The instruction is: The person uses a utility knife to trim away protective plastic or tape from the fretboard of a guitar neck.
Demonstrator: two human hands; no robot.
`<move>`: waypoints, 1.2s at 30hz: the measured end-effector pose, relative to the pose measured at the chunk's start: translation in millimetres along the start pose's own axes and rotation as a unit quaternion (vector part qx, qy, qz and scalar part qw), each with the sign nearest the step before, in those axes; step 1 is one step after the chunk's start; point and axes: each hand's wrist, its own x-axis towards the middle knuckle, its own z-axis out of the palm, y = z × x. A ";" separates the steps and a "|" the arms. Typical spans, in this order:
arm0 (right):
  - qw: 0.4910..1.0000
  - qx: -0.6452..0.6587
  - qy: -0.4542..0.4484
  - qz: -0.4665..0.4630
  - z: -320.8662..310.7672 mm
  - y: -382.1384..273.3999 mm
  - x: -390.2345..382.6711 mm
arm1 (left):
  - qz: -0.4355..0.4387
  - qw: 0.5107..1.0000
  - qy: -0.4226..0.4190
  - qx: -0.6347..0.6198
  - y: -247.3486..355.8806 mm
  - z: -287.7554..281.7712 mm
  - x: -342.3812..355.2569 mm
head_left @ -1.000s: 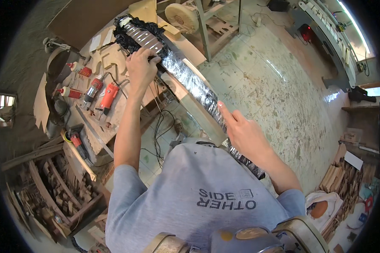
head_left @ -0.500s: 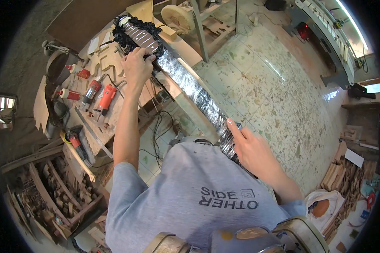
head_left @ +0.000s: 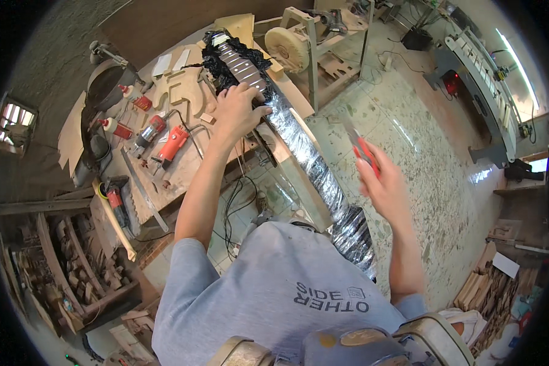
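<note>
A long guitar neck (head_left: 305, 155) runs diagonally from the workbench toward my waist, wrapped in shiny clear and dark plastic film. At its far end the dark fretboard (head_left: 238, 64) with pale frets is bare, and bunched black plastic (head_left: 210, 61) lies around it. My left hand (head_left: 238, 110) grips the neck where the bare fretboard meets the wrapping. To the right of the neck, my right hand (head_left: 384, 183) is closed on a red-handled utility knife (head_left: 367, 155), held apart from the wrapping with its blade pointing away from me. The hand is slightly blurred.
On the workbench (head_left: 183, 177) at left lie a red power tool (head_left: 174, 145), glue bottles (head_left: 135, 97), a wooden guitar-shaped template (head_left: 183, 91) and a long metal strip (head_left: 143, 189). A wooden stand with a round disc (head_left: 287, 50) is beyond the neck. Cables (head_left: 238, 198) hang below.
My right hand has lifted off the near end of the wrapped neck and moved up and right; the knife now shows in it. My left hand keeps its hold. The whole view has shifted slightly.
</note>
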 end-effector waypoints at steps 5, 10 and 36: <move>0.984 -0.124 -0.032 -0.121 55.0 20.4 86.5 | 0.005 1.000 0.016 -0.003 -2.9 6.6 4.7; 0.968 -0.162 -0.034 -0.187 84.1 1.4 131.0 | 0.063 0.993 0.098 0.007 -9.5 24.8 1.9; 0.951 -0.171 -0.187 -0.179 61.6 7.8 169.9 | 0.046 0.971 0.139 -0.187 -16.5 32.9 -9.0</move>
